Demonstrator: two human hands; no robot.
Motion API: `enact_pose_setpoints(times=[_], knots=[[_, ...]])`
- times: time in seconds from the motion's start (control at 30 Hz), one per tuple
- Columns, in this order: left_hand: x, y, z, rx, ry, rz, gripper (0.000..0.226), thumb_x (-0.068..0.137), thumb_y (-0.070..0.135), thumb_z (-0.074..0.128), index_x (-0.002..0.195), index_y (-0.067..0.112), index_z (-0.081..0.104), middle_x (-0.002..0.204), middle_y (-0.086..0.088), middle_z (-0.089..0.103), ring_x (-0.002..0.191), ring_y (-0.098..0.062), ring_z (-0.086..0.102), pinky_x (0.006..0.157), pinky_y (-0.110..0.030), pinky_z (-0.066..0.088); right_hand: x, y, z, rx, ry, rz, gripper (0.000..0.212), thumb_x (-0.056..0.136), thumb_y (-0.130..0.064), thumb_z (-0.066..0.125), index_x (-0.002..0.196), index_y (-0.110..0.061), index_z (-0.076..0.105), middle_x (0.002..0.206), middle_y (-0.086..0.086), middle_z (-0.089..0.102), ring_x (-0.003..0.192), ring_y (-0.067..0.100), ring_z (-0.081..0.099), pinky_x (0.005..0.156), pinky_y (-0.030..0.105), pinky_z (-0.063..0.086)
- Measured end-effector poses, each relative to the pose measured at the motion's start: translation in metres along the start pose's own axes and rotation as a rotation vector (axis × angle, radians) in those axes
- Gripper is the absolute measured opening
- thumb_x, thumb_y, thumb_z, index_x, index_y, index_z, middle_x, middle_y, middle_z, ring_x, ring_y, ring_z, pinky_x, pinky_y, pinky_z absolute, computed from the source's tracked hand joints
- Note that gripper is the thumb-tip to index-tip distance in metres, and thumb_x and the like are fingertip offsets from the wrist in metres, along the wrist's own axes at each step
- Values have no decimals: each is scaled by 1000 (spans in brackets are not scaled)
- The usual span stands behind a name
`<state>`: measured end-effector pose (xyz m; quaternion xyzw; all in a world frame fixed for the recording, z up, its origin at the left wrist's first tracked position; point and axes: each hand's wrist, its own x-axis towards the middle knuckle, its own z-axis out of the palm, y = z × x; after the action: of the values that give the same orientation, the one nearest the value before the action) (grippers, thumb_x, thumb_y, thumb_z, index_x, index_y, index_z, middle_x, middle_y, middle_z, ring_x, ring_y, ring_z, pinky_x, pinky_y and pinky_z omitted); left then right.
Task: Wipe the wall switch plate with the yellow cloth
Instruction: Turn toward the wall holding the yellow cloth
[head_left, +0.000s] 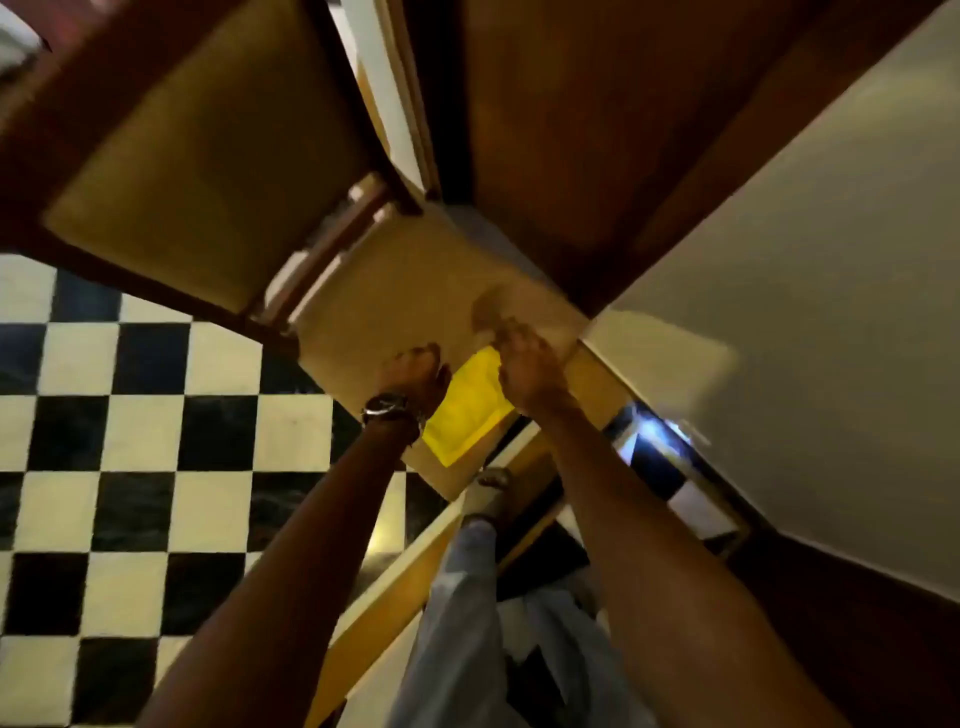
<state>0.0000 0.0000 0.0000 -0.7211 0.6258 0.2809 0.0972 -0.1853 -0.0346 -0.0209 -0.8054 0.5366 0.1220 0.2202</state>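
Reaching down with both arms, I am laying my hands on the cloth (467, 402), which is lying flat near the front edge of a chair seat (395, 291). My left hand (413, 371), with a watch (387, 405) on its wrist, is pressing on the cloth's left edge with curled fingers; my right hand (519, 371) is curling over its far right corner, though blur is hiding whether it is actually gripping. The checkered floor (150, 431) is lying to the left

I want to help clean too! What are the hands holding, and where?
The flat yellow cloth lies on the tan chair seat. Both hands, left and right, are at its far edge; an actual grip cannot be told.
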Motion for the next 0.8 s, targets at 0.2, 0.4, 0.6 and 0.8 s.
enact_pose_setpoints(times=[0.2, 0.4, 0.6, 0.8], knots=[[36, -35, 123, 26, -172, -56, 70, 106, 40, 64, 158, 7, 31, 158, -16, 36, 139, -40, 44, 100, -55, 50, 58, 3, 108, -170, -108, -158, 54, 107, -11, 28, 159, -20, 17, 168, 7, 10, 155, 30, 4, 126, 49, 8], [55, -30, 125, 79, -200, -62, 64, 105, 36, 66, 157, 11, 39, 161, -17, 33, 145, -41, 33, 111, -54, 40, 75, 15, 70, -202, -105, -208, 44, 96, -23, 58, 140, -21, 52, 154, 11, 36, 147, 30, 25, 118, 43, 22], [48, 13, 48, 9, -244, 69, 61, 108, 36, 60, 158, 13, 34, 137, -19, 63, 126, -42, 61, 103, -49, 48, 13, 58, -29, 285, -87, 17, 63, 89, -28, 74, 144, -11, 48, 156, 12, 40, 145, 28, 35, 117, 36, 28], [15, 177, -72, -135, -239, 443, 74, 106, 31, 67, 164, 6, 29, 163, -17, 43, 149, -34, 44, 120, -40, 39, -137, 135, -177, 423, 435, 193, 47, 95, -20, 69, 135, 0, 56, 136, 19, 59, 126, 35, 55, 108, 40, 40]])
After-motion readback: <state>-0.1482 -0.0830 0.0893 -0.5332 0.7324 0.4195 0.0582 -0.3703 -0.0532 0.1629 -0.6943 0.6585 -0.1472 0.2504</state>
